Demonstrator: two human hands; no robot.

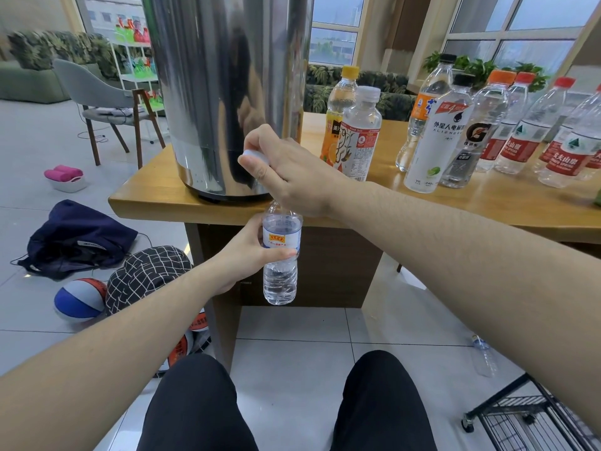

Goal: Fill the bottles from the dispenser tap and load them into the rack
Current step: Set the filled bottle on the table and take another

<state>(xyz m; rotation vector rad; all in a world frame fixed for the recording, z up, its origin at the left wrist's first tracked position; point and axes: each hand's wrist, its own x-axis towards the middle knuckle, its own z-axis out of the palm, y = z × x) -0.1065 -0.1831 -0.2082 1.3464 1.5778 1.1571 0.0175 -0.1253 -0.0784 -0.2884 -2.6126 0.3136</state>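
A tall steel dispenser (227,92) stands at the near left corner of the wooden table (156,193). My left hand (247,252) grips a small clear bottle (280,275) with a white-blue label, held upright below the table edge and partly filled with water. My right hand (286,170) is above the bottle's neck, fingers curled around the tap, with a white cap (255,156) pinched between thumb and fingers. The tap itself is hidden by this hand. A black wire rack (533,415) stands on the floor at the lower right.
Several capped bottles (455,125) stand in a group on the table to the right of the dispenser. One bottle (484,356) lies on the tiled floor near the rack. Bags (78,236) and balls (81,299) lie on the floor at the left. A chair (97,99) stands behind.
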